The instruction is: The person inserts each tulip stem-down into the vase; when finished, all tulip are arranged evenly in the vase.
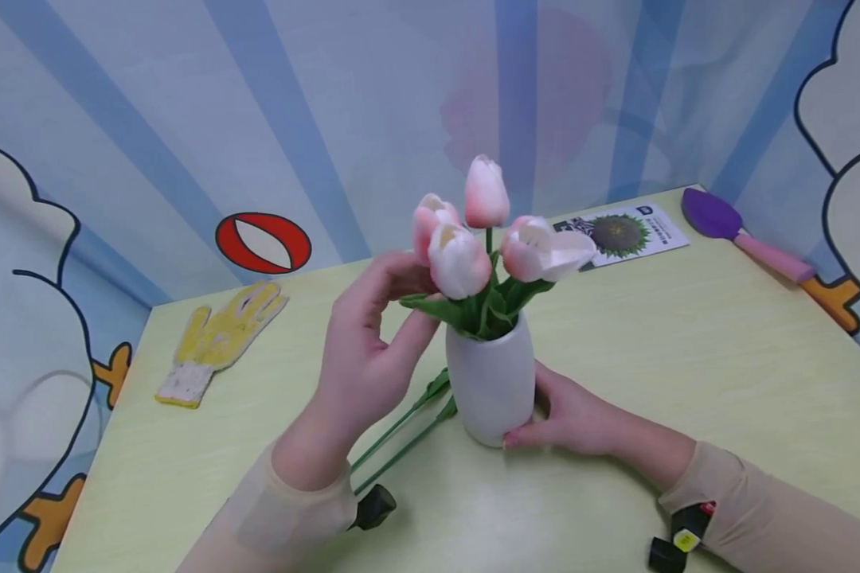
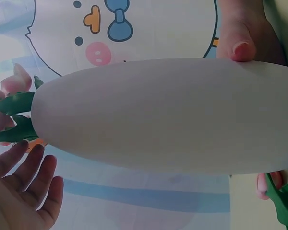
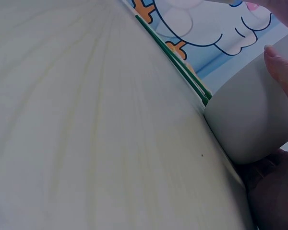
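A white vase (image 1: pixel 490 382) stands on the table, holding several pink-and-white tulips (image 1: pixel 459 259) with green leaves. Around its lower right side my right hand (image 1: pixel 576 410) grips it, thumb in front and fingers behind. My left hand (image 1: pixel 369 338) is raised at the vase's upper left, its curved fingers reaching behind the left tulips and its thumb by a leaf (image 1: pixel 430 305). In the left wrist view, the left fingers (image 2: pixel 31 179) are spread loosely near the leaves. Two green stems (image 1: pixel 401 434) lie left of the vase; in the left wrist view a pink blossom (image 2: pixel 262 186) shows beside it.
A yellow-and-white glove (image 1: pixel 222 342) lies at the table's back left. Near the back right edge are a printed card (image 1: pixel 623 235) and a purple-headed spatula (image 1: pixel 713 213) with a pink handle. A patterned backdrop (image 1: pixel 394 95) rises behind the table.
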The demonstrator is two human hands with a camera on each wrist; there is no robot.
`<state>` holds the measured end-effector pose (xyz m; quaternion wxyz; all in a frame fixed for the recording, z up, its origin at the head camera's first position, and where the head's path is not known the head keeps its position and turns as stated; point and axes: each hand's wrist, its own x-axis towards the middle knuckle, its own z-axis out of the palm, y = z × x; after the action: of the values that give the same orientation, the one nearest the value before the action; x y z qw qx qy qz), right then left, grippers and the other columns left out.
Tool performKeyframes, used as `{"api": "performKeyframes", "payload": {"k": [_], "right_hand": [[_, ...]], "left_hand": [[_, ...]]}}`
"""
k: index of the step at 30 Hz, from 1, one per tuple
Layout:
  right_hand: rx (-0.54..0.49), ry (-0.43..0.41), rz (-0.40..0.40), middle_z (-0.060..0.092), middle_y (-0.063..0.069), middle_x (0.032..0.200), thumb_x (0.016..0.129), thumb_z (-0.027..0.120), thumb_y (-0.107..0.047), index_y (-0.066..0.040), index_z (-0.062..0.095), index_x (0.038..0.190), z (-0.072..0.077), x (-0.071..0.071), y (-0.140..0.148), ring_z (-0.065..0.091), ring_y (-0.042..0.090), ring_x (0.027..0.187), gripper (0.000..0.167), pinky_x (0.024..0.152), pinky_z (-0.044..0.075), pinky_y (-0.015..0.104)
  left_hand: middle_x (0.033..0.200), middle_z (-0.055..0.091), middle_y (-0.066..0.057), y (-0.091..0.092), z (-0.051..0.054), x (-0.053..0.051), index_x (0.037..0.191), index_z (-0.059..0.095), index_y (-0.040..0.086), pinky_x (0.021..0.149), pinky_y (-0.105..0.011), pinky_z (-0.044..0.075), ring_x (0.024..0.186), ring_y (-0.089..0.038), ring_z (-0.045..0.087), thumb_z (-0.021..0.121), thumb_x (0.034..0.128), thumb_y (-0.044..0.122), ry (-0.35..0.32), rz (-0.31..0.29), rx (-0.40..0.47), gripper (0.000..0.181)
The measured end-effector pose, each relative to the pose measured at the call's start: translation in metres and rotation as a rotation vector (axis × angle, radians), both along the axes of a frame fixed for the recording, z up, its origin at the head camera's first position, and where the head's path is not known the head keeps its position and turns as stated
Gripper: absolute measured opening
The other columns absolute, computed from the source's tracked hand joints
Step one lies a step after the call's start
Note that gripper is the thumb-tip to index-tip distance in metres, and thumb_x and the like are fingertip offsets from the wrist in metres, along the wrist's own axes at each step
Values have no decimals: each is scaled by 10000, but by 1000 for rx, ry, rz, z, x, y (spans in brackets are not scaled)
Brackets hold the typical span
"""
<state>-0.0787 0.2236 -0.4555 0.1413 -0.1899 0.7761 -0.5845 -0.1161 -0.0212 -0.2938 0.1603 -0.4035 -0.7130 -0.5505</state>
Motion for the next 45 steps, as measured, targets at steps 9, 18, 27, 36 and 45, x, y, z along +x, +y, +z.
{"api": "performKeyframes", "payload": {"k": [9,18,27,36,45], "right_hand": [[10,7,-17,520,72,1493,798,906,-252,-170,367,1546,1,-2,0,486,329,1374,926,1175,328,607],[14,8,-29,508,75,1507,793,909,-256,-175,355,1555,0,-1,0,473,341,1390,945,1182,315,611],[14,6,-16,504,82,1512,800,904,-255,-165,356,1553,2,0,-2,464,342,1398,936,1185,310,611],[-6,-10,-8,497,70,1519,795,908,-256,-172,336,1572,2,0,-3,460,334,1406,968,1194,295,596],[-12,3,-8,510,67,1504,794,908,-253,-168,345,1566,1,0,-3,473,331,1390,959,1189,301,602]], "left_hand": [[1075,716,-120,-26,-12,-10,1170,664,-20,904,-358,575,975,-205,689,489,1098,257,-93,15,-91,336],[917,686,78,-43,-69,-26,1142,707,152,776,-309,588,814,-99,632,735,971,171,-308,123,-655,175],[860,645,83,-37,-93,-19,1127,701,177,698,-312,530,751,-112,594,745,955,265,-394,221,-983,198],[829,639,73,-37,-108,-15,1028,676,186,658,-336,510,725,-117,582,755,934,300,-366,233,-1087,168],[786,622,88,-40,-115,-17,1066,609,184,630,-310,498,667,-108,562,779,928,273,-344,266,-1112,237]]}}
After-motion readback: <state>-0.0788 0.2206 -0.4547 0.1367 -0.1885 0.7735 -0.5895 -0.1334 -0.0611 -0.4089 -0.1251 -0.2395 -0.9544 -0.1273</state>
